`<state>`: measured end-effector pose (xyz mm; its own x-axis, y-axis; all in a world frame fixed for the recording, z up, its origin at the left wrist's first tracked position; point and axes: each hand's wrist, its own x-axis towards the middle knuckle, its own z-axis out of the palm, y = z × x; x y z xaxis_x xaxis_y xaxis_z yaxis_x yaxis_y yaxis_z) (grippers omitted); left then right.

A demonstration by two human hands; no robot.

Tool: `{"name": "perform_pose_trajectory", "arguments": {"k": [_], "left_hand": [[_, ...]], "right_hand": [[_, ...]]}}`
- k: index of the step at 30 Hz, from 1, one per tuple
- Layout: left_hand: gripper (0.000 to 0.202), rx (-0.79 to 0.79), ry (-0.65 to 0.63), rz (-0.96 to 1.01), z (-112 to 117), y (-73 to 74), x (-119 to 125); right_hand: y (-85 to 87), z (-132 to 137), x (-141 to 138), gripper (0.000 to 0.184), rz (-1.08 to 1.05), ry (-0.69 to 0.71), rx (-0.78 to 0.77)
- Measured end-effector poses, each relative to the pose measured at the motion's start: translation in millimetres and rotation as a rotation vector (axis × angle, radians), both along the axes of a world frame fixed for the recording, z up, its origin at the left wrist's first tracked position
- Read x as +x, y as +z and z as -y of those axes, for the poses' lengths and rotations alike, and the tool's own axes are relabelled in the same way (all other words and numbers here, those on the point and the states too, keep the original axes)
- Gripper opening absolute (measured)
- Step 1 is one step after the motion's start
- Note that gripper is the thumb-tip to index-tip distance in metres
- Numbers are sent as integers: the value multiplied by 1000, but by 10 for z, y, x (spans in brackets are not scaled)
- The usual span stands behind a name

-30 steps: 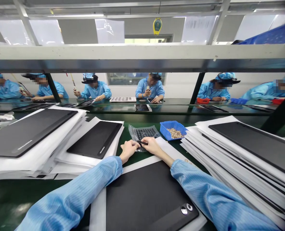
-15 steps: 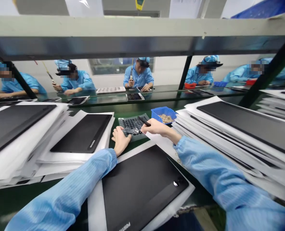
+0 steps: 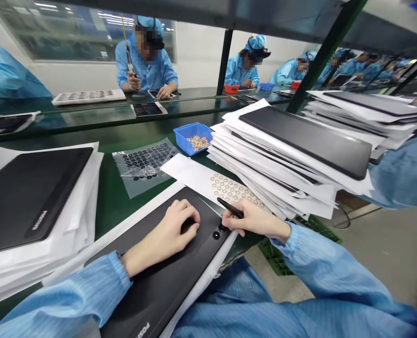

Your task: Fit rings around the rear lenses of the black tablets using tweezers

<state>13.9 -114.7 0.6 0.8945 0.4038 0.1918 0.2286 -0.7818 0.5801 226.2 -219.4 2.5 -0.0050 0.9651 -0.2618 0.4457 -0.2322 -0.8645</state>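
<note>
A black tablet back panel lies tilted across the front of the bench on a white sheet. Its camera area has round black lens rings near the right corner. On the panel rests my left hand, loosely curled, thumb apart from the fingers, with nothing visible in it. My right hand is closed on a black pen-like tool at that corner; its fingertips partly cover the second ring. Behind the panel lies a clear plastic sheet carrying rows of black rings. A white sheet bears small beige rings.
A blue bin holds small beige pieces. Tall stacks of panels with paper between them stand at left and right. A green post supports the overhead shelf. Several co-workers in blue sit across the bench.
The view has swung right and down. Both hands have left the plastic sheet: the left now rests on the panel, the right is at its camera corner. A second black ring now shows there.
</note>
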Motion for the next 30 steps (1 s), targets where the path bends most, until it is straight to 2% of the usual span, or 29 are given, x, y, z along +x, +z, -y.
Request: {"name": "perform_pose_trajectory", "arguments": {"k": [4, 9, 17, 24, 30], "left_hand": [[10, -13, 9, -32, 18, -85, 4], [9, -15, 6, -36, 4, -70, 0], [11, -11, 1, -45, 13, -77, 5], [10, 10, -8, -42, 0, -94, 1], [11, 8, -6, -56, 20, -72, 2]], "right_hand": [[26, -14, -3, 11, -49, 17, -13], [83, -1, -37, 9, 27, 11, -31], [38, -7, -63, 8, 79, -6, 2], [96, 33, -86, 9, 212, 8, 24], [42, 35, -78, 7, 132, -6, 43]]}}
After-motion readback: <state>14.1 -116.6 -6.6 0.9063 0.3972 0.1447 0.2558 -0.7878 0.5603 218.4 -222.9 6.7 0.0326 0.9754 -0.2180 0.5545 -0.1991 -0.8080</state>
